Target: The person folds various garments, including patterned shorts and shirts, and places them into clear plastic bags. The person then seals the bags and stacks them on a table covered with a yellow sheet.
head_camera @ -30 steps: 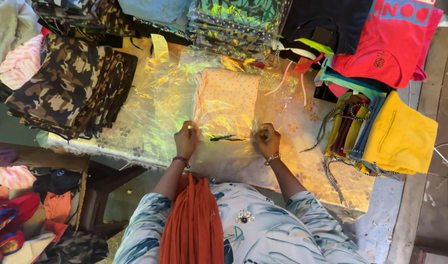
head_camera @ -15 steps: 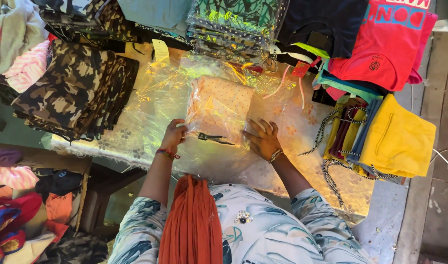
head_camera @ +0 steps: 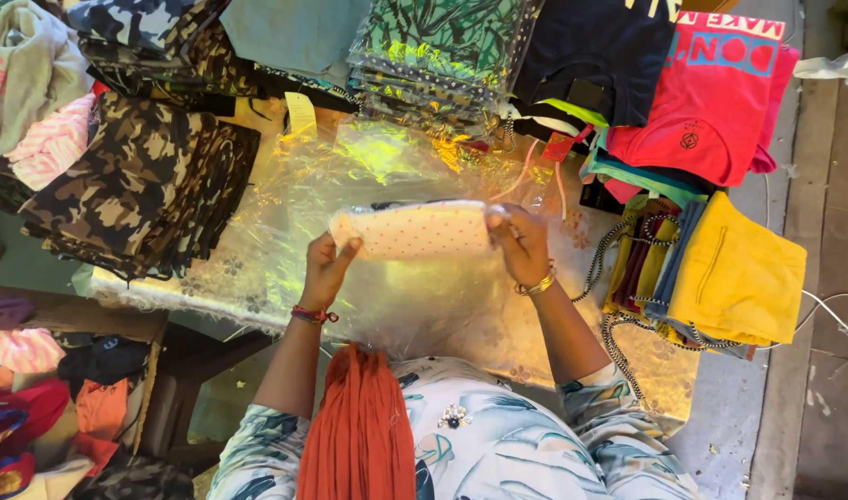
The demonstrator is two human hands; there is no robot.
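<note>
I hold a folded cream garment with small red dots (head_camera: 414, 230), wrapped in clear plastic, lifted off the table and tilted edge-on. My left hand (head_camera: 327, 268) grips its left end and my right hand (head_camera: 519, 243) grips its right end. Under it lies a spread of crinkled clear plastic bags (head_camera: 368, 167) on the table (head_camera: 498, 324). An orange scarf (head_camera: 359, 426) hangs down my front.
Stacked camouflage clothes (head_camera: 137, 185) lie at the left. Packed patterned green garments (head_camera: 442, 56) sit at the back. Red and dark shirts (head_camera: 711, 93) and a yellow folded pile (head_camera: 734, 278) are at the right. More clothes (head_camera: 25, 407) lie low at the left.
The dotted packet lay flat on the table under both hands. Now both hands have lifted it by its ends and tipped it up towards me.
</note>
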